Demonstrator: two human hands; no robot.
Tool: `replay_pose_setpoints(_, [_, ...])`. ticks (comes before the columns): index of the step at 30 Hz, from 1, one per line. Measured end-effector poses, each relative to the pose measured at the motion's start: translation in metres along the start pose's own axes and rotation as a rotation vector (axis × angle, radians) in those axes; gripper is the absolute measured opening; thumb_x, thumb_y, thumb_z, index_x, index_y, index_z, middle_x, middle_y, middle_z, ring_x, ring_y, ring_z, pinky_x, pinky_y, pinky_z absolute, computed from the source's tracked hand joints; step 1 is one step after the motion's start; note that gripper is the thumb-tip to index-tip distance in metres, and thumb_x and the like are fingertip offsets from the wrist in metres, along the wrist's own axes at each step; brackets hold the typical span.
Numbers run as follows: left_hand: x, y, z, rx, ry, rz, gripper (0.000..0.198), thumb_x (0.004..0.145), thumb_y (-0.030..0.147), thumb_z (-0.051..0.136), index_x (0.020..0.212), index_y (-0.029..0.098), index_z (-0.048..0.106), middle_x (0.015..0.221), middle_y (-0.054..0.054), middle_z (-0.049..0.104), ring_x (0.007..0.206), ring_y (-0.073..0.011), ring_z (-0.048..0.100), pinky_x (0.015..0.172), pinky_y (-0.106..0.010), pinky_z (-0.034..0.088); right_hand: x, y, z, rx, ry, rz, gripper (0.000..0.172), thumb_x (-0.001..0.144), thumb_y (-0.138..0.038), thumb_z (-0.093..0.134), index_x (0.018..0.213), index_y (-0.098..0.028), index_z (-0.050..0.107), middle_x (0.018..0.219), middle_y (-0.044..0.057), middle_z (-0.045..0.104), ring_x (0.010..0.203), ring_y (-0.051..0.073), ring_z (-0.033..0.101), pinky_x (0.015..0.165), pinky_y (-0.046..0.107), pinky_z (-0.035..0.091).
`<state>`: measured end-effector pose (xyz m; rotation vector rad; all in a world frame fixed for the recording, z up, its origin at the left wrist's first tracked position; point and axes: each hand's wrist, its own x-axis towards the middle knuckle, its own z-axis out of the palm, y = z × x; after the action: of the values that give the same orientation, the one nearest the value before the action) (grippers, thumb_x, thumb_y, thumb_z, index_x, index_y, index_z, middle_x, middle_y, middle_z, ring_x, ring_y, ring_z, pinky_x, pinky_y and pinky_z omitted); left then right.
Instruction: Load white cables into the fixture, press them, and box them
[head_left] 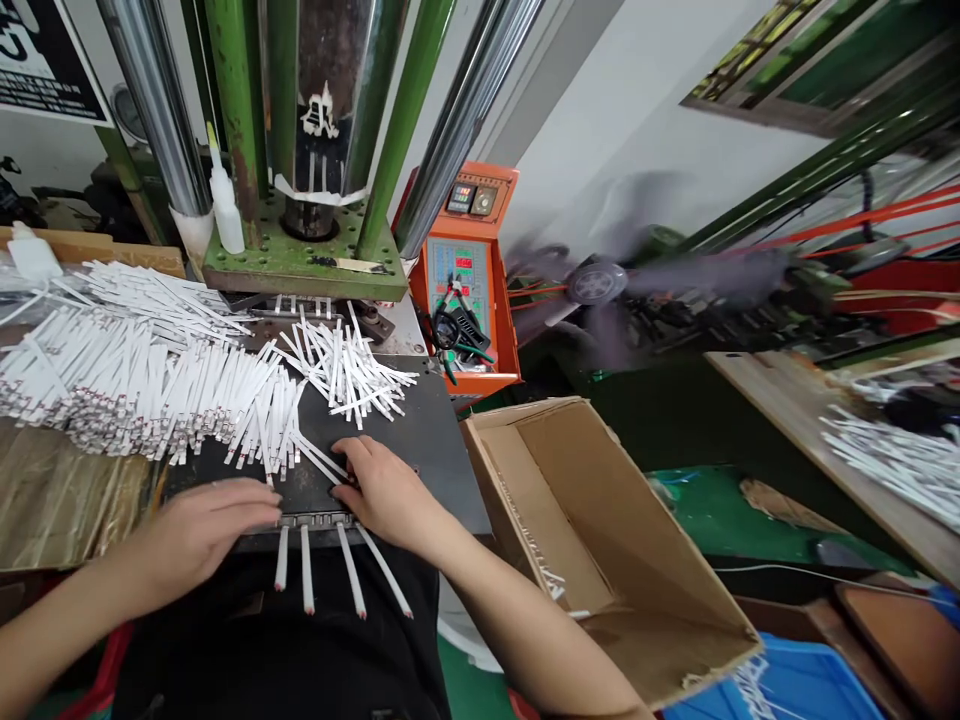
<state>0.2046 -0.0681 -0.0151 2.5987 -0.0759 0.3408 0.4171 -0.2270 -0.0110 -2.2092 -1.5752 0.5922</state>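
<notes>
Both my hands lie on a black metal plate [390,420] in front of me. My left hand [199,530] rests flat with its fingers spread, close to a slotted metal comb [315,520] at the plate's front edge. My right hand [382,490] presses its fingertips down where a few thin white strips [322,460] run under them. Several red-tipped white strips [322,575] stick out past the comb toward me. Large loose heaps of white strips [142,385] lie to the left, and a smaller pile [345,375] sits on the plate.
A green press with chrome columns [300,240] stands behind the plate, with a white glue bottle [225,195] on its base. To the right are an orange control box [469,280], a blurred spinning fan [596,285] and an open cardboard box [600,540].
</notes>
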Motion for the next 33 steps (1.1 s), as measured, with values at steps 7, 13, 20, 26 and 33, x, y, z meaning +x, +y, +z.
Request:
replay_pose_setpoints(7, [0.045,-0.034,-0.017,0.471,-0.256,0.14,0.043,0.087,0.001,0.043,0.12,0.021,0.063,0.132,-0.011,0.056,0.112,-0.0268,0.055,0.088,-0.037,0.048,-0.009,0.0,0.0,0.016,-0.025,0.081,0.024,0.078,-0.003,0.057,0.098,-0.016,0.059,0.081,0.004,0.061,0.071,0.018,0.056,0.061,0.026,0.036])
replay_pose_setpoints(13, [0.054,-0.041,-0.011,0.487,-0.24,0.269,0.026,0.091,0.005,0.046,0.097,0.017,0.068,0.1,-0.007,0.067,0.088,-0.0205,0.06,0.076,-0.03,0.044,-0.008,0.009,-0.019,0.244,0.143,0.068,0.017,0.077,-0.004,0.057,0.085,-0.019,0.061,0.067,-0.003,0.057,0.061,0.014,0.053,0.06,0.024,0.038])
replay_pose_setpoints(20, [0.051,-0.031,-0.017,0.527,-0.129,0.254,0.036,0.098,0.012,0.033,0.102,0.018,0.068,0.102,-0.007,0.068,0.09,-0.0196,0.06,0.083,-0.032,0.045,0.05,-0.015,0.008,0.139,0.113,-0.047,0.026,0.081,-0.005,0.06,0.107,-0.01,0.061,0.093,0.01,0.064,0.082,0.02,0.059,0.077,0.031,0.047])
replay_pose_setpoints(26, [0.06,-0.026,-0.013,0.466,-0.175,0.18,0.033,0.097,0.012,0.035,0.111,0.02,0.064,0.114,-0.006,0.065,0.098,-0.0194,0.061,0.086,-0.031,0.045,0.042,-0.01,0.009,0.16,0.083,-0.153,0.038,0.079,0.006,0.048,0.112,-0.01,0.057,0.105,0.013,0.063,0.097,0.022,0.059,0.087,0.035,0.047])
replay_pose_setpoints(33, [0.065,-0.031,-0.012,0.541,-0.278,0.111,0.011,0.087,0.01,0.056,0.088,0.016,0.065,0.095,-0.006,0.064,0.086,-0.0217,0.059,0.072,-0.031,0.045,0.034,-0.004,0.006,0.249,0.037,-0.223,0.046,0.077,0.005,0.053,0.121,-0.009,0.051,0.115,0.016,0.058,0.1,0.021,0.059,0.087,0.036,0.05])
